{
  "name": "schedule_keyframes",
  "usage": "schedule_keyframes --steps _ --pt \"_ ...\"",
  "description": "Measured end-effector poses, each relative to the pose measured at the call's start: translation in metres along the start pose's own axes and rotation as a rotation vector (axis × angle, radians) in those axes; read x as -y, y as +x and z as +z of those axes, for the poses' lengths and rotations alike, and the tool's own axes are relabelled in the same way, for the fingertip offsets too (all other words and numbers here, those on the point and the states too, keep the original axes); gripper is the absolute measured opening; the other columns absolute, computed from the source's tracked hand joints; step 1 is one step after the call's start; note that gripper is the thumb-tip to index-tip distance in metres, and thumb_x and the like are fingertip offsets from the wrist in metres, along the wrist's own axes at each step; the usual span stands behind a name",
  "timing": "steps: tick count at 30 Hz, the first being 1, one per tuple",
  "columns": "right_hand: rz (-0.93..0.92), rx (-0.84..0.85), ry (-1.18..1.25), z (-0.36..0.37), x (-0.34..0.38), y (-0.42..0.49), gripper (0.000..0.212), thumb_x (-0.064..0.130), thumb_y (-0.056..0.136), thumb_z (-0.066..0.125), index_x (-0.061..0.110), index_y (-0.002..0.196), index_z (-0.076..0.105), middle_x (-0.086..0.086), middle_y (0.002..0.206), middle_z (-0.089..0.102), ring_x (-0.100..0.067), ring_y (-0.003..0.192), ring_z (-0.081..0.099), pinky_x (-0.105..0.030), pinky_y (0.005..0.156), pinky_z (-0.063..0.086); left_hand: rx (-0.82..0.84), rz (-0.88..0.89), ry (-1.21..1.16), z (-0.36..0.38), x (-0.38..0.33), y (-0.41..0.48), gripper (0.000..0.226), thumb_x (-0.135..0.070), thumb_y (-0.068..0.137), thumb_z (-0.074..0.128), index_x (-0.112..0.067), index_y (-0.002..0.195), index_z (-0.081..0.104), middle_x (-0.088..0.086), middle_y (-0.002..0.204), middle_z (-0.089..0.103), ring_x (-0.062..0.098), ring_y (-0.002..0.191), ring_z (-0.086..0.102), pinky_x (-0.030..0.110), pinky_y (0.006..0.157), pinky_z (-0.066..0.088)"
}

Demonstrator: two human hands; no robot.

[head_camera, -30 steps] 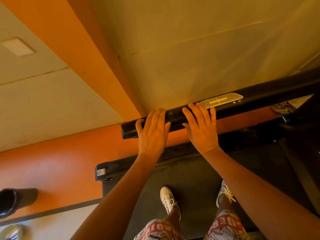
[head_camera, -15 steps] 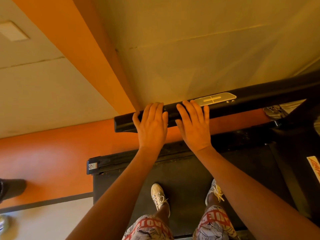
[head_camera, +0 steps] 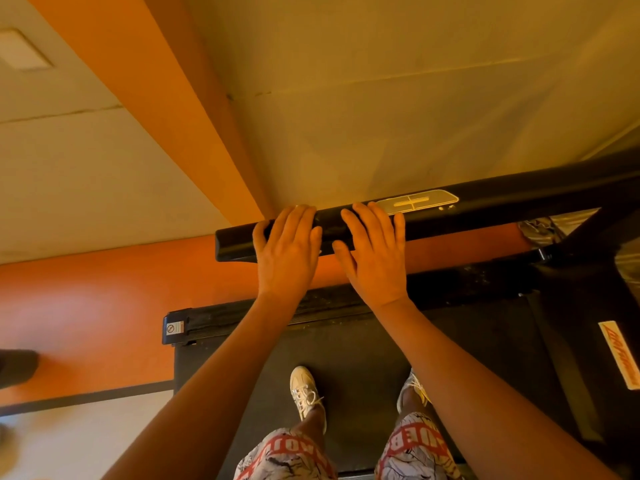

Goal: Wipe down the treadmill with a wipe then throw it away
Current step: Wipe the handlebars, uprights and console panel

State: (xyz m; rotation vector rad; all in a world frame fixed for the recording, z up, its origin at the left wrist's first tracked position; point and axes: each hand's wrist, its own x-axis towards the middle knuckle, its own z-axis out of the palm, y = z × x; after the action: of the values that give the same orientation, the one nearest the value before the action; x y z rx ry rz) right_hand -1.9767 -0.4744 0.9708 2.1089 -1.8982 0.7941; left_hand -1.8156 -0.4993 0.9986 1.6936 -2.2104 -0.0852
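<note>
The black handrail [head_camera: 502, 206] runs off the right edge. The sticker [head_camera: 175, 328] on the corner of the treadmill [head_camera: 346, 348] is too small to read.

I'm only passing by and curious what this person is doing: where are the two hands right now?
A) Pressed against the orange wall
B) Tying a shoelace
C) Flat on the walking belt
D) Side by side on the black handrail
D: the left hand and the right hand lie next to each other on the black handrail, with the fingers laid over its top; no wipe is visible.
</note>
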Motion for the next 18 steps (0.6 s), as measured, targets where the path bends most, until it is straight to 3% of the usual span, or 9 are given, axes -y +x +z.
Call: schedule_keyframes --steps 3,8,14,18 --pt "-0.012 0.023 -0.01 -0.001 -0.002 0.0 0.044 0.039 0.108 0.043 0.014 0.143 0.055 -0.012 0.148 0.054 -0.029 0.144 0.04 -0.044 0.125 0.012 -0.014 0.055 0.021 -0.004 0.025 -0.005 0.043 -0.031 0.109 0.028 -0.014 0.133 0.058 0.006 0.133 0.063 0.025 0.127 0.057 0.05 0.105 0.036" --pt "0.005 0.03 -0.017 0.0 0.001 -0.001 0.044 0.038 0.109 0.041 0.013 0.141 0.056 -0.012 0.147 0.055 -0.03 0.143 0.041 -0.047 0.124 0.017 -0.038 -0.083 0.007 -0.001 0.015 -0.004 0.043 -0.031 0.108 0.028 -0.015 0.127 0.062 0.007 0.127 0.066 0.026 0.124 0.058 0.055 0.106 0.034" --pt "0.011 0.144 0.07 -0.025 0.003 0.005 0.043 0.035 0.106 0.044 0.014 0.141 0.057 -0.01 0.148 0.054 -0.028 0.143 0.043 -0.047 0.122 0.022 -0.082 -0.109 -0.029 0.003 0.005 -0.003 0.05 -0.036 0.111 0.02 -0.015 0.129 0.063 0.006 0.127 0.066 0.026 0.124 0.058 0.057 0.107 0.033" --pt "-0.12 0.138 0.064 -0.054 -0.03 0.018 0.039 0.031 0.105 0.046 0.013 0.136 0.061 -0.011 0.142 0.058 -0.028 0.133 0.051 -0.048 0.115 0.033 -0.07 -0.122 -0.025 0.003 0.002 -0.003 0.051 -0.036 0.111 0.02 -0.015 0.131 0.062 0.006 0.13 0.065 0.026 0.127 0.057 0.058 0.109 0.032"
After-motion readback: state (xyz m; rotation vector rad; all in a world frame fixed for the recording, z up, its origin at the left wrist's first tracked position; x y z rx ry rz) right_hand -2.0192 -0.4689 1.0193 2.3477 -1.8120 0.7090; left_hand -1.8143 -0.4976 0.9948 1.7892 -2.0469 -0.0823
